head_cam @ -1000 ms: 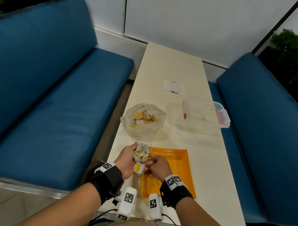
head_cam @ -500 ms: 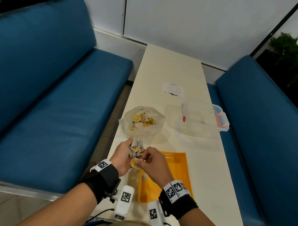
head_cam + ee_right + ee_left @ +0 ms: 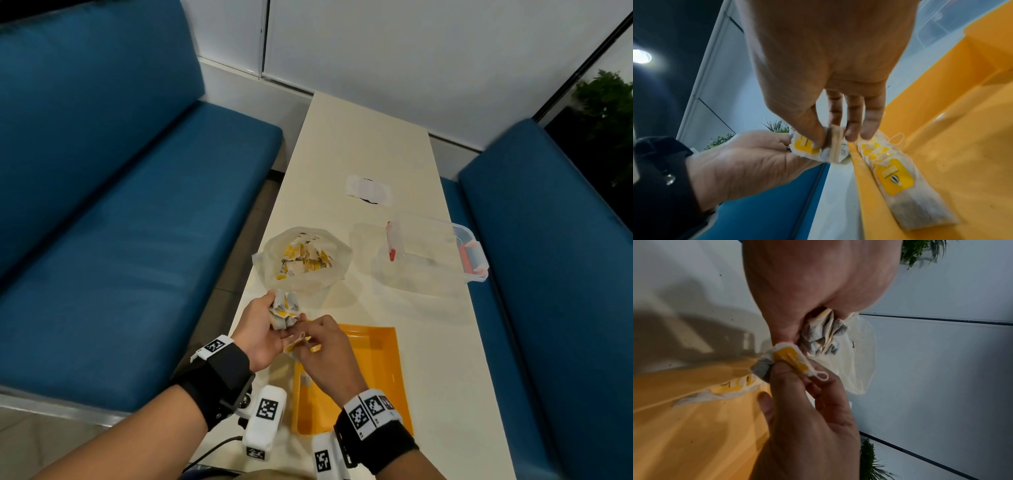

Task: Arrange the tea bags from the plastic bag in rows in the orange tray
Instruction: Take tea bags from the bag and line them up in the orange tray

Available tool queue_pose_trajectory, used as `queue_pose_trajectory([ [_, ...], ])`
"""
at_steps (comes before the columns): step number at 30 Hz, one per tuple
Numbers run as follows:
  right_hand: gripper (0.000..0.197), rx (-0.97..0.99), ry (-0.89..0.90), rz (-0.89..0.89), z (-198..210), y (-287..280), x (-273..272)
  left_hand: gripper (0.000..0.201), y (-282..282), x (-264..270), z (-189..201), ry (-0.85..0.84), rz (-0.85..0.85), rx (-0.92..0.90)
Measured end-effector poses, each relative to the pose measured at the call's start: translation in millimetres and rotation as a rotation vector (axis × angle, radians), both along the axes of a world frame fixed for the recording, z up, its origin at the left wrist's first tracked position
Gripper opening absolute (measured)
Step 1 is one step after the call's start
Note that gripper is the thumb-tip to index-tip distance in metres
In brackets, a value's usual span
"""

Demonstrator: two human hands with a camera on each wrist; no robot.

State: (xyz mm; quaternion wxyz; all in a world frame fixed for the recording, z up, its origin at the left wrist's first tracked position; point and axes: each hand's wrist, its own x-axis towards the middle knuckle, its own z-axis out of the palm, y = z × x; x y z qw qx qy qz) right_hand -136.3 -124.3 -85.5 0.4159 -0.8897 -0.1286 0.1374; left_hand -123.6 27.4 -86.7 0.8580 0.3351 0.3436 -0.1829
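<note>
My left hand (image 3: 262, 325) grips a bunch of white tea bags with yellow tags (image 3: 283, 308) just left of the orange tray (image 3: 380, 370). My right hand (image 3: 322, 346) pinches one tea bag (image 3: 791, 358) between thumb and fingers, right beside the bunch and over the tray's far left corner. Several tea bags (image 3: 898, 172) lie in a row along the tray's left wall. The clear plastic bag (image 3: 303, 260) with more tea bags stands open just beyond my hands.
A clear plastic box with red clips (image 3: 431, 253) sits on the cream table (image 3: 370, 144) to the right of the bag. A small white paper (image 3: 368, 190) lies further back. Blue benches (image 3: 120, 205) flank the table on both sides.
Both hands moved slightly away from me toward the plastic bag. The right hand has drawn one tea bag from the bunch held in the left hand.
</note>
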Motion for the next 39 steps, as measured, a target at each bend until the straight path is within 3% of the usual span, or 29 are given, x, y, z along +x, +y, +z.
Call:
queue_pose_trajectory([
  [3,0.035,-0.037,-0.043,0.027,9,-4,-1,0.053,2,-1,-1,-0.014,0.022,0.010],
  [6,0.020,0.004,-0.001,-0.024,16,-13,3,0.050,7,-3,-1,-0.013,0.032,0.014],
  [11,0.014,0.075,0.169,-0.081,23,-34,11,0.045,14,-12,4,-0.049,0.003,-0.026],
  [18,0.008,0.116,0.235,-0.123,25,-49,12,0.043,20,-24,9,-0.061,-0.071,-0.080],
  [26,0.009,0.139,0.414,-0.273,2,-61,10,0.028,22,-36,4,-0.161,-0.185,0.063],
  [32,0.011,0.102,0.559,-0.191,-16,-55,0,0.031,16,-39,-9,-0.154,-0.163,0.165],
  [39,0.016,0.064,0.690,-0.203,-39,-37,-7,0.034,2,-46,-19,-0.173,-0.262,0.154],
])
